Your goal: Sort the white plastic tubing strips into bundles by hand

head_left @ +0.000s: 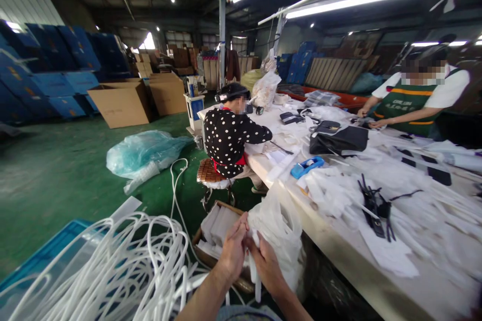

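head view: the left hand (233,247) and right hand (266,262) pinch a slender white strip (258,288), its tail hanging by a brown cardboard box (201,252); a crumpled white plastic bag (280,235) alongside could snag it.

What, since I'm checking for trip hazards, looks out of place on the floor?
Two things stand out. Crumpled plastic lies loose on the green floor, rather like discarded wrapping. Nearer, a white cord loops across the floor to the left of the stool, where a foot might catch it.
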Available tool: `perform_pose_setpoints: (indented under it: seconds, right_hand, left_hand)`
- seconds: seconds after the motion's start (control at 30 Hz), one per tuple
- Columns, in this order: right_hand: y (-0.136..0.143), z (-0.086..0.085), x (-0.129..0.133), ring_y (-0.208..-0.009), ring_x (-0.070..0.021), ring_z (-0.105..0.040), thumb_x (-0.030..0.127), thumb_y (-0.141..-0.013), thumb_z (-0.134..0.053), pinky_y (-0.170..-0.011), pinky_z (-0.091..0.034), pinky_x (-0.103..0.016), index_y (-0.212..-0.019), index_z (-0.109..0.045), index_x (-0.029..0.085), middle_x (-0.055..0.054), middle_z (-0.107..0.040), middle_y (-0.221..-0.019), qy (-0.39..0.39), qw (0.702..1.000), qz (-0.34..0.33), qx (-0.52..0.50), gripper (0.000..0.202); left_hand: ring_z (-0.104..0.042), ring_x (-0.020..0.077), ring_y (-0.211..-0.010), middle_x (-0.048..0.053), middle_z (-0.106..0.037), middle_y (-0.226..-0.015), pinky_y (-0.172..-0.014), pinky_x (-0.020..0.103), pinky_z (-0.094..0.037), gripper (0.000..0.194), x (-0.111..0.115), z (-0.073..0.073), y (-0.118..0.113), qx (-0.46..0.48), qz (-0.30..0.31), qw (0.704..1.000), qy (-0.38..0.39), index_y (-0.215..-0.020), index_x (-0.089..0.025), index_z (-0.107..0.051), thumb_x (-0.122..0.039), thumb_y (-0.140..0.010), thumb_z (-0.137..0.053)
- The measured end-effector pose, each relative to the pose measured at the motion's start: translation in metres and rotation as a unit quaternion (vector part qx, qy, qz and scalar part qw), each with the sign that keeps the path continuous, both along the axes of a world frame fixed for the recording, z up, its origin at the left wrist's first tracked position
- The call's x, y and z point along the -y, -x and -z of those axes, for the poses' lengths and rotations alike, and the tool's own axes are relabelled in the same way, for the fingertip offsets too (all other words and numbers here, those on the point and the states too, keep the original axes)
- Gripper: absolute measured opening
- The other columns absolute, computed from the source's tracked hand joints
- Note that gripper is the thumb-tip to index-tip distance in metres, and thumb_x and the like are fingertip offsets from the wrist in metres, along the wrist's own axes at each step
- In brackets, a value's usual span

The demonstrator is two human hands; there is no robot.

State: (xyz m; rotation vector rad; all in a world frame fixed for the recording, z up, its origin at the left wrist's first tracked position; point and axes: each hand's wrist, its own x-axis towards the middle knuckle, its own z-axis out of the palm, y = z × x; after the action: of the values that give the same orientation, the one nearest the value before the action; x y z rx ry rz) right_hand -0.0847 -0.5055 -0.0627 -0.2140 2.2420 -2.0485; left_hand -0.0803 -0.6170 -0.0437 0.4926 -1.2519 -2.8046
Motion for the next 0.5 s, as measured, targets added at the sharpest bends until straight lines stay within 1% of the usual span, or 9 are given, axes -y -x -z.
perform_pose_setpoints:
  seconds: [0.1,0.17,0.23,0.3,0.37,0.4,0.43,0.5]
  right_hand:
    - [0.001,-0.003,0.005,-0.090,-0.0304,-0.073,0.077,-0.086,-0.058,-0.083,-0.060,-0.041,-0.100,-0.075,0.022,-0.010,-0.079,-0.093,-0.027,0.999,-0.026,-0.017,0.059]
    - [0.001,-0.003,0.007,-0.084,-0.0303,-0.073,0.078,-0.084,-0.059,-0.080,-0.060,-0.042,-0.096,-0.074,0.021,-0.010,-0.079,-0.088,-0.036,0.998,-0.034,-0.026,0.060]
    - [0.001,-0.004,0.009,-0.083,-0.0312,-0.073,0.078,-0.081,-0.063,-0.080,-0.059,-0.043,-0.091,-0.074,0.021,-0.010,-0.079,-0.086,-0.036,0.998,-0.040,-0.022,0.059]
    - [0.002,-0.007,0.009,-0.087,-0.0322,-0.073,0.076,-0.079,-0.067,-0.084,-0.059,-0.044,-0.090,-0.074,0.021,-0.010,-0.078,-0.087,-0.019,0.999,-0.043,-0.002,0.057]
    - [0.003,-0.011,0.006,-0.094,-0.0323,-0.073,0.072,-0.080,-0.071,-0.088,-0.059,-0.044,-0.092,-0.074,0.021,-0.009,-0.079,-0.090,0.029,0.998,-0.029,0.046,0.052]
    - [0.005,-0.014,0.004,-0.096,-0.0322,-0.073,0.070,-0.079,-0.073,-0.089,-0.060,-0.044,-0.093,-0.073,0.022,-0.008,-0.078,-0.089,0.070,0.994,-0.014,0.082,0.050]
    - [0.008,-0.017,0.002,-0.096,-0.0323,-0.074,0.067,-0.077,-0.077,-0.088,-0.061,-0.045,-0.093,-0.072,0.022,-0.007,-0.078,-0.087,0.120,0.985,0.004,0.122,0.048]
    - [0.015,-0.021,-0.004,-0.093,-0.0331,-0.076,0.062,-0.067,-0.087,-0.083,-0.064,-0.047,-0.090,-0.069,0.022,-0.004,-0.076,-0.081,0.223,0.955,0.053,0.186,0.049]
  left_hand:
    - [-0.052,0.0359,-0.139,0.013,-0.076,-0.120,-0.122,0.045,-0.037,0.044,-0.002,0.004,-0.003,0.003,-0.032,0.999,-0.003,-0.096,-0.019,-0.080,-0.052,-0.067,-0.085]
    - [-0.048,0.0366,-0.142,0.015,-0.074,-0.124,-0.123,0.043,-0.035,0.053,-0.003,0.004,-0.004,0.004,-0.049,0.999,-0.009,-0.095,-0.017,-0.080,-0.061,-0.067,-0.084]
    - [-0.051,0.0358,-0.139,0.015,-0.073,-0.127,-0.122,0.043,-0.035,0.062,-0.002,0.004,-0.005,-0.006,-0.047,0.999,-0.027,-0.101,-0.016,-0.079,-0.069,-0.068,-0.081]
    - [-0.059,0.0343,-0.129,0.013,-0.074,-0.123,-0.119,0.044,-0.038,0.069,0.001,0.003,-0.004,-0.019,-0.021,0.999,-0.044,-0.108,-0.018,-0.077,-0.075,-0.069,-0.076]
    - [-0.063,0.0326,-0.120,0.011,-0.076,-0.117,-0.116,0.045,-0.040,0.074,0.010,0.003,-0.003,-0.022,0.018,0.999,-0.030,-0.112,-0.020,-0.076,-0.079,-0.068,-0.075]
    - [-0.063,0.0321,-0.118,0.012,-0.076,-0.115,-0.114,0.045,-0.041,0.074,0.016,0.004,-0.004,-0.023,0.046,0.999,-0.002,-0.112,-0.020,-0.077,-0.079,-0.068,-0.074]
    - [-0.064,0.0318,-0.116,0.013,-0.076,-0.116,-0.111,0.044,-0.042,0.071,0.023,0.006,-0.005,-0.024,0.075,0.996,0.039,-0.111,-0.019,-0.077,-0.078,-0.071,-0.074]
    - [-0.064,0.0308,-0.112,0.014,-0.076,-0.115,-0.103,0.042,-0.044,0.060,0.038,0.012,-0.010,-0.021,0.128,0.982,0.136,-0.106,-0.019,-0.079,-0.071,-0.078,-0.071]
